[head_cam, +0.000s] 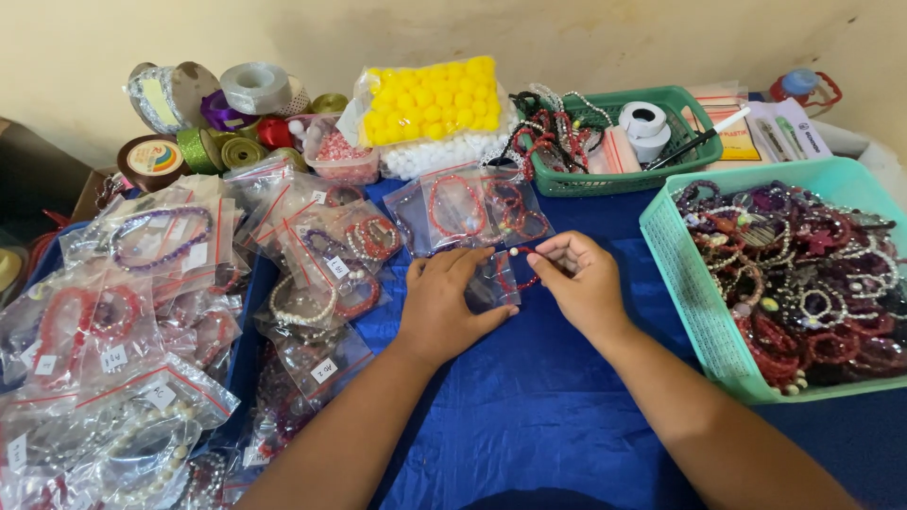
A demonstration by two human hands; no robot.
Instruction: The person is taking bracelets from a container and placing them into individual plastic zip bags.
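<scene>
Clear bagged bracelets (142, 312) with white square labels heaped left on blue counter (548, 416). Left hand (444, 302) pins small clear bag (493, 283); right hand (581, 279) pinches red bead bracelet (518, 274) at bag mouth. Teal basket (694, 312) right.
</scene>
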